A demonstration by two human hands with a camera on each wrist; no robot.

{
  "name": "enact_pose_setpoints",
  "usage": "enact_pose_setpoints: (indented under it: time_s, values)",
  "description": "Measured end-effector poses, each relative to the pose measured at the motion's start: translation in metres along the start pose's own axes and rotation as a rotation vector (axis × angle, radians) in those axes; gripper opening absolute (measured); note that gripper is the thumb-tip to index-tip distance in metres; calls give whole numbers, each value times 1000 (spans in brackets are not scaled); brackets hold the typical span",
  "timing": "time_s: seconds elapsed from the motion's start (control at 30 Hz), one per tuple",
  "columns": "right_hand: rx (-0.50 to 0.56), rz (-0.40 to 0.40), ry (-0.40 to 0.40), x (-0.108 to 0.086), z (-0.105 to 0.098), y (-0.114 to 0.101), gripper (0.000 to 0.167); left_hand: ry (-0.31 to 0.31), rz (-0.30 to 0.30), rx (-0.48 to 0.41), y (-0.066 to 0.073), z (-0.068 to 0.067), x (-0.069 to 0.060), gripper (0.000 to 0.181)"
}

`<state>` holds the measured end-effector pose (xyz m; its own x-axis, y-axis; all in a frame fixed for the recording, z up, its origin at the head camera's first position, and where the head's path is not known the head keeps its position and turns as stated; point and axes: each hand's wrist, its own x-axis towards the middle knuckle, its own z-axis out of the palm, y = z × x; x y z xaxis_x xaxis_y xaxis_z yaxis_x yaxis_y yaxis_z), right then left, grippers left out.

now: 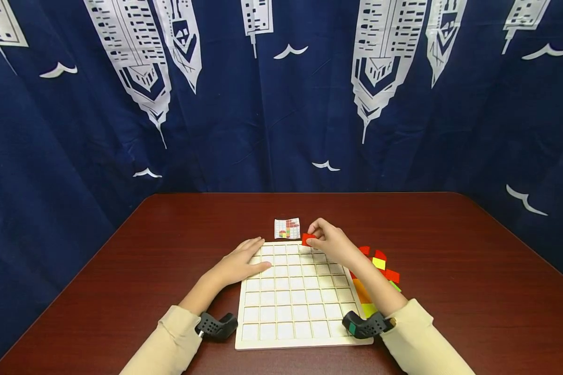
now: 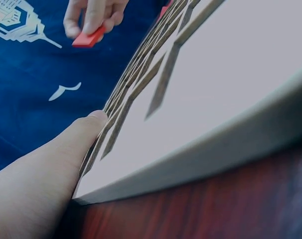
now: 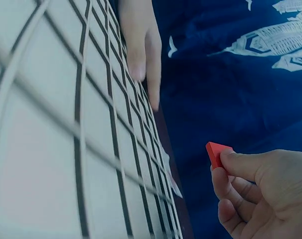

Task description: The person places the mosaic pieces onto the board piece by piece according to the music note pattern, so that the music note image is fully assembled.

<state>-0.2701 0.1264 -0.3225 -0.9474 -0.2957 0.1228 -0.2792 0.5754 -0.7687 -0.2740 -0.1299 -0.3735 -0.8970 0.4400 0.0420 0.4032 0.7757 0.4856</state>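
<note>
A white board (image 1: pixel 281 298) with a raised grid of square cells lies on the table. My left hand (image 1: pixel 238 262) rests on its upper left edge, fingers straight and thumb over the cells. Between thumb and fingers, my right hand (image 1: pixel 334 245) pinches a small flat red tile (image 1: pixel 307 239) above the board's far edge. The right wrist view shows that red tile (image 3: pixel 219 154) held clear of the board. Beyond the far edge lies a small printed card (image 1: pixel 287 228) with a grid and a coloured pattern.
Loose red, yellow, orange and green pieces (image 1: pixel 379 263) lie along the board's right side, partly hidden under my right forearm. The brown table (image 1: pixel 206 224) reaches back to a dark blue curtain (image 1: pixel 262 130) with white building prints.
</note>
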Motion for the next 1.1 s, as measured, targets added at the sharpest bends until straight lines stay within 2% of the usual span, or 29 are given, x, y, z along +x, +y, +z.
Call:
enact_pose_setpoints:
  time_s: [0.2,0.4,0.77,1.0,1.1]
  values:
    - [23,-28,15,13,21,-5,14,12,0,16,3,3,3,75]
    - [-3,-21,38,18,35,4,13,24,8,25,5,5,4,74]
    - [-91,-49,65,18,39,20,16,5,9,94,6,6,4,73]
    - [-146,-123,86,16,43,25,14,2,16,124,6,5,2,73]
    - [-146,-115,89,16,45,25,16,1,16,132,6,5,1,73]
